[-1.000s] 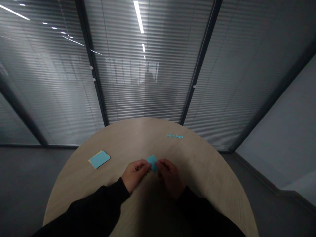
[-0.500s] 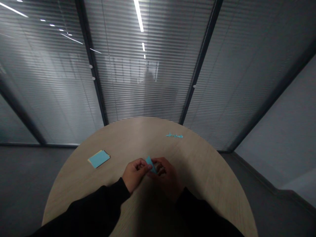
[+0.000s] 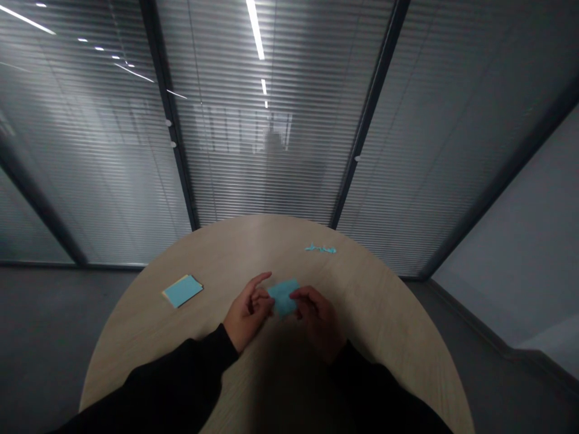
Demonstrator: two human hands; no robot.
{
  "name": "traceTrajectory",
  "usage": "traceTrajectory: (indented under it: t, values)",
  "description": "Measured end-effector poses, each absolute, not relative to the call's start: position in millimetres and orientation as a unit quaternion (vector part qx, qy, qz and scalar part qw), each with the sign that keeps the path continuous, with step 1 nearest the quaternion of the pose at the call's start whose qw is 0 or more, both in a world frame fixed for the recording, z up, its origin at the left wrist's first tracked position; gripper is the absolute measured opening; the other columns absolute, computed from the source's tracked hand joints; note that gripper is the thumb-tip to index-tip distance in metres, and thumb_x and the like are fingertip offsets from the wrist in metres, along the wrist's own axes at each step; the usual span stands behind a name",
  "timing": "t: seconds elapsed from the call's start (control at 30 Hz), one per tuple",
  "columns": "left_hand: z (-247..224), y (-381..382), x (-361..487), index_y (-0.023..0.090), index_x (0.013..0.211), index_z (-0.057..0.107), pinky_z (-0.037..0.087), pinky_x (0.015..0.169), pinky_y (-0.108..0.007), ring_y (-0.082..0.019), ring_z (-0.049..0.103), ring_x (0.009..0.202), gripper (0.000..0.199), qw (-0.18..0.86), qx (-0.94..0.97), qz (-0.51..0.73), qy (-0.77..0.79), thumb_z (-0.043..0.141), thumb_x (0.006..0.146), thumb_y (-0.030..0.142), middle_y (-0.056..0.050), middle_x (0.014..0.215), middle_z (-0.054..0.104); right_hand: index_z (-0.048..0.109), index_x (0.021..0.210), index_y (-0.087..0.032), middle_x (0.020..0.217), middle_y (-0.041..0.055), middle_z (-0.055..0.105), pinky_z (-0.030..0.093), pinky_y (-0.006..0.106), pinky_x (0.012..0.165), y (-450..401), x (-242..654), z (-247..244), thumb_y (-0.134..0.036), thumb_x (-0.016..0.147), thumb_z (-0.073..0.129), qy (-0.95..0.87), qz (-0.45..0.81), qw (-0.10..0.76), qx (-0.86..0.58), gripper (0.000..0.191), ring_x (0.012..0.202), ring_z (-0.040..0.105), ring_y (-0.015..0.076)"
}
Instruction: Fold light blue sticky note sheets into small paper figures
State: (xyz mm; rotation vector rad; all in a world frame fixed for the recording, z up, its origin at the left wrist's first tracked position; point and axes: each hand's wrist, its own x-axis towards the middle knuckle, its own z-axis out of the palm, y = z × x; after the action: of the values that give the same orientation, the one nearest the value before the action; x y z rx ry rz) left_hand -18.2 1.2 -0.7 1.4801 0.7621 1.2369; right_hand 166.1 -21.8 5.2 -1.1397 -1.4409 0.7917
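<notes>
A blue sheet of paper [image 3: 283,296] is spread between my two hands, above the near middle of the table. My left hand [image 3: 248,310] pinches its left edge between thumb and curled fingers, with the index finger stretched out above. On the opposite side, my right hand [image 3: 320,319] grips the right edge between thumb and fingertips. The paper's surface looks slightly uneven, and its side edges are partly covered by my fingers.
A stack of blue and yellow paper sheets [image 3: 183,291] lies to the left on the round wooden table [image 3: 244,247]. Small torn blue scraps [image 3: 321,248] form a row near the far right edge. Glass panels with blinds [image 3: 271,175] stand behind the table.
The blue paper, folded narrow between my fingers before, is now opened out flat and wider. My right hand has shifted slightly right, and my left index finger has lifted and straightened.
</notes>
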Motion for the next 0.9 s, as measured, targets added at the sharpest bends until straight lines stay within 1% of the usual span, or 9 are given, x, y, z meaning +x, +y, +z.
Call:
traceTrajectory:
  t: [0.13, 0.27, 0.37, 0.5, 0.63, 0.73, 0.8, 0.87, 0.9]
  values:
    - [1.4, 1.4, -26.6, 0.022, 0.139, 0.05, 0.051, 0.072, -0.029, -0.012, 0.061, 0.073, 0.044, 0.343, 0.747, 0.476, 0.313, 0.045, 0.095, 0.019, -0.008, 0.107, 0.065, 0.066, 0.096, -0.018, 0.063, -0.0017, 0.058, 0.043, 0.024, 0.054, -24.1, 170.1, 7.6, -0.016, 0.076, 0.044, -0.627, 0.326, 0.518, -0.483, 0.03, 0.056, 0.055, 0.0139]
    - [3.9, 2.8, -32.6, 0.026, 0.148, 0.036, 0.053, 0.077, -0.031, -0.014, 0.063, 0.083, 0.059, 0.244, 0.796, 0.464, 0.302, 0.051, 0.091, 0.015, -0.011, 0.127, 0.061, 0.065, 0.098, -0.02, 0.076, 0.0004, 0.063, 0.044, 0.023, 0.055, -24.0, 174.3, 7.8, -0.01, 0.069, 0.045, -0.667, 0.316, 0.492, -0.462, 0.036, 0.062, 0.059, 0.014]
    - [7.1, 4.0, -35.4, 0.026, 0.139, 0.048, 0.054, 0.076, -0.03, -0.016, 0.064, 0.092, 0.053, 0.227, 0.83, 0.428, 0.277, 0.055, 0.088, 0.014, -0.012, 0.135, 0.057, 0.065, 0.095, -0.021, 0.089, 0.0028, 0.066, 0.046, 0.024, 0.059, -23.3, 176.8, 7.2, -0.008, 0.069, 0.047, -0.704, 0.286, 0.486, -0.433, 0.034, 0.071, 0.062, 0.0149]
    - [10.6, 4.9, -37.6, 0.024, 0.115, 0.066, 0.053, 0.083, -0.033, -0.019, 0.064, 0.102, 0.027, 0.239, 0.83, 0.417, 0.281, 0.057, 0.09, 0.018, -0.01, 0.129, 0.061, 0.065, 0.096, -0.021, 0.089, 0.003, 0.066, 0.049, 0.025, 0.063, -23.0, 177.9, 6.1, -0.009, 0.075, 0.05, -0.723, 0.279, 0.484, -0.407, 0.029, 0.074, 0.063, 0.015]
    - [13.6, 4.1, -36.7, 0.021, 0.096, 0.07, 0.051, 0.09, -0.037, -0.023, 0.064, 0.107, 0.012, 0.261, 0.818, 0.421, 0.292, 0.062, 0.088, 0.025, -0.01, 0.12, 0.066, 0.065, 0.096, -0.021, 0.093, 0.0035, 0.067, 0.053, 0.029, 0.071, -22.3, 177.4, 6.4, -0.017, 0.077, 0.062, -0.715, 0.306, 0.49, -0.394, 0.019, 0.082, 0.065, 0.0179]
    - [12.4, 3.5, -33.4, 0.02, 0.086, 0.07, 0.051, 0.087, -0.036, -0.023, 0.065, 0.101, 0.011, 0.31, 0.779, 0.442, 0.32, 0.064, 0.087, 0.029, -0.011, 0.113, 0.068, 0.066, 0.09, -0.021, 0.092, 0.0038, 0.067, 0.053, 0.029, 0.071, -21.4, 176.9, 7.7, -0.03, 0.08, 0.068, -0.699, 0.315, 0.49, -0.415, 0.014, 0.083, 0.065, 0.0189]
    - [8.9, 3.6, -30.0, 0.018, 0.081, 0.068, 0.051, 0.082, -0.034, -0.021, 0.065, 0.092, 0.013, 0.361, 0.741, 0.456, 0.336, 0.067, 0.085, 0.031, -0.01, 0.105, 0.069, 0.066, 0.088, -0.02, 0.092, 0.0049, 0.068, 0.053, 0.03, 0.072, -21.1, 176.6, 8.3, -0.036, 0.084, 0.066, -0.688, 0.319, 0.491, -0.428, 0.016, 0.084, 0.065, 0.0193]
    - [4.5, 3.6, -26.1, 0.018, 0.085, 0.066, 0.051, 0.076, -0.032, -0.019, 0.065, 0.084, 0.017, 0.426, 0.697, 0.465, 0.342, 0.072, 0.081, 0.034, -0.008, 0.096, 0.07, 0.066, 0.086, -0.02, 0.094, 0.0062, 0.069, 0.053, 0.031, 0.073, -21.5, 175.7, 8.0, -0.039, 0.086, 0.064, -0.68, 0.326, 0.493, -0.435, 0.019, 0.085, 0.066, 0.0199]
    - [2.5, 3.6, -24.1, 0.018, 0.094, 0.065, 0.051, 0.076, -0.031, -0.018, 0.064, 0.083, 0.024, 0.468, 0.67, 0.468, 0.337, 0.074, 0.079, 0.034, -0.007, 0.093, 0.069, 0.065, 0.085, -0.02, 0.094, 0.0064, 0.07, 0.053, 0.031, 0.073, -21.9, 175.0, 7.6, -0.039, 0.085, 0.064, -0.674, 0.329, 0.496, -0.439, 0.019, 0.084, 0.066, 0.02]
